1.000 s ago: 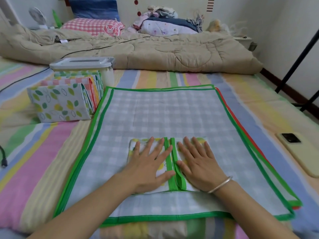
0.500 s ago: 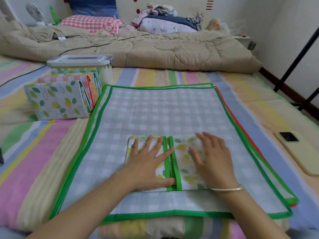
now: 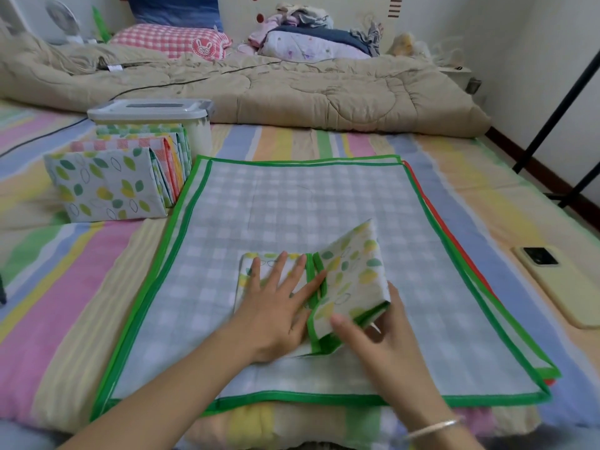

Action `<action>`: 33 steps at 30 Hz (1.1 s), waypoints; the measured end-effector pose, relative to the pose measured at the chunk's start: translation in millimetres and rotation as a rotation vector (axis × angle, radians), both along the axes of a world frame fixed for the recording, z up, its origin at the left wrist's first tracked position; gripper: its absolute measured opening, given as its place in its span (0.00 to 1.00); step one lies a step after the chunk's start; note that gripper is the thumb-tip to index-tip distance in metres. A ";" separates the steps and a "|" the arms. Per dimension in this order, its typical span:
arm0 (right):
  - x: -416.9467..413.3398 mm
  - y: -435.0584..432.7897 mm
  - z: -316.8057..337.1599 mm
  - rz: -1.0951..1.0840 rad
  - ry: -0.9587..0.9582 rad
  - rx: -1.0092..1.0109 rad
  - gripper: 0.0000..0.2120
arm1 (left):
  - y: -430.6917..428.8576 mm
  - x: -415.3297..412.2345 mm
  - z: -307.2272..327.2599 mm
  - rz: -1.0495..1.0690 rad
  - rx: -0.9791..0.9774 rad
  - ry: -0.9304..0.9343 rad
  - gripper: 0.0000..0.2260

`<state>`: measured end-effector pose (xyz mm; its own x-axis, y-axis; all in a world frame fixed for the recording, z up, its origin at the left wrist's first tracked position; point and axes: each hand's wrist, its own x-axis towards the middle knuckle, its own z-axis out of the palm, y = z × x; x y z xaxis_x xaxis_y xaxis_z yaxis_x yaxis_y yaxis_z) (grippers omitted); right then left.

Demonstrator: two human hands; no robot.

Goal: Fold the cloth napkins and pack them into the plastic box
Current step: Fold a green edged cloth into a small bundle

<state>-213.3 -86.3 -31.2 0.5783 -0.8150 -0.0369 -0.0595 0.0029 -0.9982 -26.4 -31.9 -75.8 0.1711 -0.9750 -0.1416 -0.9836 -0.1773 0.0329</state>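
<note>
A leaf-print napkin with green trim [image 3: 352, 274] lies partly folded on a stack of flat checked napkins [image 3: 292, 203]. My left hand [image 3: 276, 303] presses flat on its left half, fingers spread. My right hand [image 3: 380, 336] grips the right half from underneath and holds it lifted, tilted up toward the left. Several folded napkins [image 3: 110, 183] stand on edge at the left, in front of the plastic box [image 3: 152, 115], which has its lid on.
A yellow-cased phone [image 3: 565, 284] lies on the striped bedsheet at the right. A beige quilt [image 3: 292, 89] runs across the back, with pillows and clothes behind it. Black metal rack legs [image 3: 552, 121] stand at the far right. A dark cable crosses the sheet at the left.
My right hand slid to the napkin's right edge, took hold of it and raised the right half off the stack. The left hand stayed pressed on the left half.
</note>
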 end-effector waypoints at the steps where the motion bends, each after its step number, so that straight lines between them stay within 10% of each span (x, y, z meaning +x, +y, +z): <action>1: 6.1 9.5 -5.5 -0.019 0.086 -0.111 0.37 | -0.1 0.4 -1.5 0.003 -0.008 0.000 0.31; 14: 37.1 41.4 -19.7 -0.032 0.318 -0.526 0.51 | 3.7 7.5 5.7 0.087 -0.190 0.402 0.35; 17: 43.6 45.5 -23.9 0.150 0.401 -0.702 0.40 | 23.9 2.0 23.1 0.321 -0.044 1.106 0.54; 19: 48.5 46.5 -31.2 0.175 0.453 -0.798 0.40 | 21.3 -2.2 29.1 0.506 -0.113 1.991 0.39; 21: 50.8 43.2 -37.5 0.168 0.492 -0.873 0.40 | 13.4 -12.3 23.3 0.728 -0.268 2.311 0.20; 24: 48.5 36.5 -33.0 0.255 0.444 -0.805 0.43 | 18.1 -12.2 24.4 0.793 -0.328 2.304 0.23; 33: 42.8 37.0 -12.0 0.240 0.389 -0.713 0.35 | 19.8 32.3 38.9 0.428 -0.366 1.176 0.04</action>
